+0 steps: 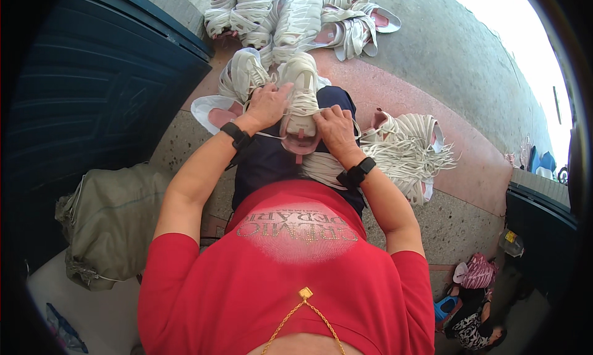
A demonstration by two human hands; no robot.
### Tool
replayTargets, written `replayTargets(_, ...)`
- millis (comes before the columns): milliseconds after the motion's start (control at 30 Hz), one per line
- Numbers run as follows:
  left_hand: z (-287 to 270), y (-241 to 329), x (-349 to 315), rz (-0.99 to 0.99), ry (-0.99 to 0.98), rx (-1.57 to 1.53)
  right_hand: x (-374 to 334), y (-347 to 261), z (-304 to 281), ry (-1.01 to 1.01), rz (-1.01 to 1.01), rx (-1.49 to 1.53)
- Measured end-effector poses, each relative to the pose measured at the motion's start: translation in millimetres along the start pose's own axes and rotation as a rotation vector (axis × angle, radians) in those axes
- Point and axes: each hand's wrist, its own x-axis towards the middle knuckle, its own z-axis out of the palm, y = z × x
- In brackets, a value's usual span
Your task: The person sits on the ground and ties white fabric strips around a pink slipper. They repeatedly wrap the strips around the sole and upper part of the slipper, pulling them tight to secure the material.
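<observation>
A white shoe upper (302, 83) with a pale pink heel lining rests on my lap, its toe pointing away from me. My left hand (269, 103) is closed at its left edge, by the lace rows; the fingertips are partly hidden. At the right edge, my right hand (337, 129) pinches a white shoelace (316, 112) between thumb and fingers. The lace runs across the upper's tongue (301, 125). Beyond my left hand lies another laced upper (242, 74), and a white upper with a pink inside (213, 112) sits beside my left wrist.
Several white uppers (299, 18) are heaped ahead on the ground. To my right lies a stack of uppers (404, 129) with a spread of loose laces (401, 160). A dark door (105, 77) and a grey-green sack (117, 222) stand left. Another person (475, 330) sits at the lower right.
</observation>
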Motion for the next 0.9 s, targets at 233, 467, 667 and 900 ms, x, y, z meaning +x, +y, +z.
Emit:
replayTargets(233,-16,4,12,-0.33,-0.211,-0.764,22,1,-40,0.462,-0.031,0.383)
replayTargets(467,-10,1,2,-0.449,-0.21,-0.906,35,6,-172,0.859,0.19,1.298)
replayTargets(667,-7,0,2,-0.43,-0.208,-0.883,25,-19,-21,-0.103,0.375,0.977)
replayTargets(900,-16,6,-2,-0.451,-0.198,-0.887,35,-52,25,-0.121,0.295,0.319)
